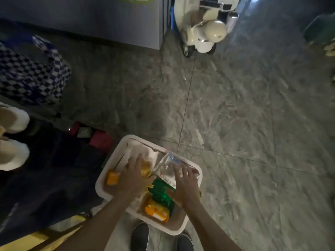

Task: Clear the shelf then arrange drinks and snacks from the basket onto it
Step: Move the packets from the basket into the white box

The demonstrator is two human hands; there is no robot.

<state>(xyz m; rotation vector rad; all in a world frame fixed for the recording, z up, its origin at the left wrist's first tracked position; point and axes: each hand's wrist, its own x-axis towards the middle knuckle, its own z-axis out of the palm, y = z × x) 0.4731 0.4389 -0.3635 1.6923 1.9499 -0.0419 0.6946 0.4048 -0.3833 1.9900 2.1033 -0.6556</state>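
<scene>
A white basket (101, 182) stands on the floor in front of my feet, filled with snack packs. My left hand (135, 175) reaches into it with fingers spread over a yellow packet (146, 168); whether it grips the packet is unclear. My right hand (183, 185) lies with fingers apart on a clear plastic bag (165, 169) and a green packet (161, 194). An orange pack (112, 178) lies at the basket's left side, another orange pack (156, 211) at its near end. No shelf is recognisable in this view.
A cream toy scooter (203, 31) stands at the far side beside a grey cabinet (108, 20). A blue-and-white checkered bag (30, 77) and white fluffy items (12, 138) lie at the left, with dark bags (45, 178) beside the basket. Grey marble floor (253, 124) stretches right.
</scene>
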